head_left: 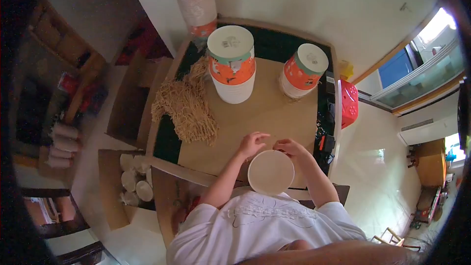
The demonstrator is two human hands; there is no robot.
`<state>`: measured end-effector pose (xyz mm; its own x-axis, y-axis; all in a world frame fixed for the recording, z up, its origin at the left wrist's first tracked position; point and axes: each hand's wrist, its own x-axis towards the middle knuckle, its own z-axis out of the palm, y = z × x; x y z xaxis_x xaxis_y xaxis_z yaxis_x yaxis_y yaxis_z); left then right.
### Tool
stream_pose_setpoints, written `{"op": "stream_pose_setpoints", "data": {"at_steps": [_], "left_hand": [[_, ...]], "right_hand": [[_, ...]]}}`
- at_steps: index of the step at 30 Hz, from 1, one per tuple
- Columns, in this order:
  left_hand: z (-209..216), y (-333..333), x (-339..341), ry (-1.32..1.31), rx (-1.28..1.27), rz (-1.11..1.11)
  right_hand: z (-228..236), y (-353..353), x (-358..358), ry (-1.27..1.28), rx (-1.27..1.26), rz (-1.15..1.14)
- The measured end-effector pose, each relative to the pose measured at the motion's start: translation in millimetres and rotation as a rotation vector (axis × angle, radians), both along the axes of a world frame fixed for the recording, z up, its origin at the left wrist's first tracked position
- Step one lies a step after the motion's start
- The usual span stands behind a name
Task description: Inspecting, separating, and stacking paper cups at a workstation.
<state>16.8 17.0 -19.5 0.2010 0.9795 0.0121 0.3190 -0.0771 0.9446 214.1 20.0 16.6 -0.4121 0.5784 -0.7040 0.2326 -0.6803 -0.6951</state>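
A white round paper bucket [271, 172] stands against my shirt at the near table edge, its pale disc facing up. My left hand [252, 145] is just beyond its far left rim, fingers stretched to the right and apart. Bent and pressed together, the fingers of my right hand [290, 148] are at the far right rim; whatever they pinch is too small to make out. Left of centre lies a heap of brown twisted paper cords [189, 110]. Farther back is an upside-down stack of orange, green and white buckets [231, 68], with a shorter stack [305, 71] to its right.
Brown cardboard covers the table [240, 122]. A tall bucket stack [196, 2] leans by the wall. Small tools [326, 143] lie along the right edge, beside a red plastic stool [349, 103]. On the floor at left, an open carton [113, 191] holds white buckets.
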Motion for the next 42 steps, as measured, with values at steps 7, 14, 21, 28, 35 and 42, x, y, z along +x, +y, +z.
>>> {"op": "stream_pose_setpoints", "data": {"at_steps": [7,14,21,28,35,42], "left_hand": [[-11.8,4.4,6.1,-0.212,-0.187,-0.264],[-33.9,-2.3,6.7,-0.131,-0.244,-0.178],[-20.6,0.7,12.2,-0.133,-0.224,-0.141],[-15.8,-1.7,8.6,0.004,-0.082,-0.133],[-13.1,-2.6,6.4,0.039,-0.039,-0.209],[-19.5,-2.2,-0.7,0.052,-0.096,-0.261]], "right_hand": [[-2.5,-11.9,-8.4,0.082,-0.045,-0.194],[-1.4,-19.1,-12.8,0.130,0.036,-0.308],[-17.6,-7.7,-6.6,-0.061,0.036,-0.065],[-4.7,-0.2,-0.2,0.036,0.055,0.038],[3.3,3.8,0.1,-0.296,0.311,0.374],[35.2,-15.2,-4.6,-0.056,0.623,0.179]]}}
